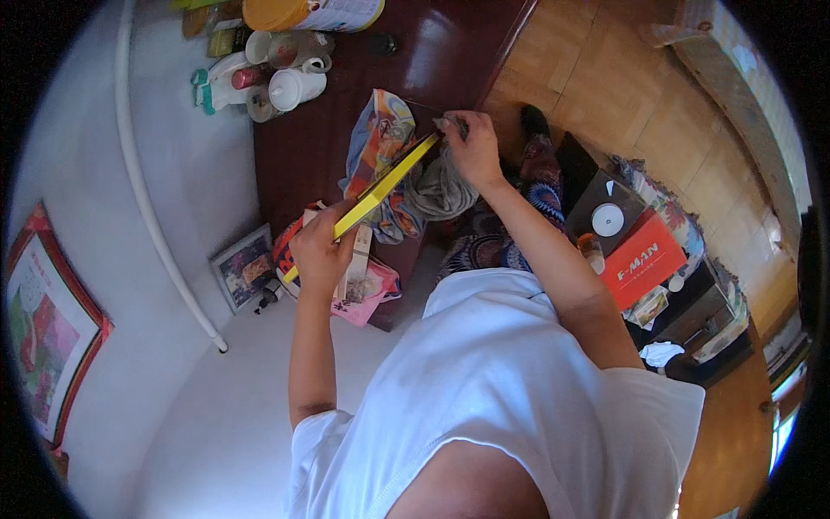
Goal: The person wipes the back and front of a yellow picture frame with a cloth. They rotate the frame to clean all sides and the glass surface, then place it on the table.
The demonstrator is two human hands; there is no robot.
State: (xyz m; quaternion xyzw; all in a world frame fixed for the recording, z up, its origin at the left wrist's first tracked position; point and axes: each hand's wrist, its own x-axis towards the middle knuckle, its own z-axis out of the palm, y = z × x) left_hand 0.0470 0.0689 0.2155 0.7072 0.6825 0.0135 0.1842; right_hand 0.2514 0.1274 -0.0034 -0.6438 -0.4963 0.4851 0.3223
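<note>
My left hand point(322, 246) is closed round the near end of a flat thing with a bright yellow edge point(380, 195). It is tilted and seen almost edge-on, so its faces are mostly hidden. At its far end, my right hand point(474, 149) has its fingers closed on a bunched grey cloth point(443, 192), part of which shows at the fingertips. A colourful patterned cloth point(380, 130) lies behind the flat thing on the dark red tabletop point(303, 156). Beside my left hand are a pink printed cloth or bag point(378, 294) and a pale, narrow object point(356, 266).
Cups, jars and a white lidded mug point(294, 88) crowd the table's far left, near a large yellow tub point(311, 13). A framed picture point(248, 270) leans on the wall. To my right, a red box point(641, 259) rests on a dark cabinet point(700, 311).
</note>
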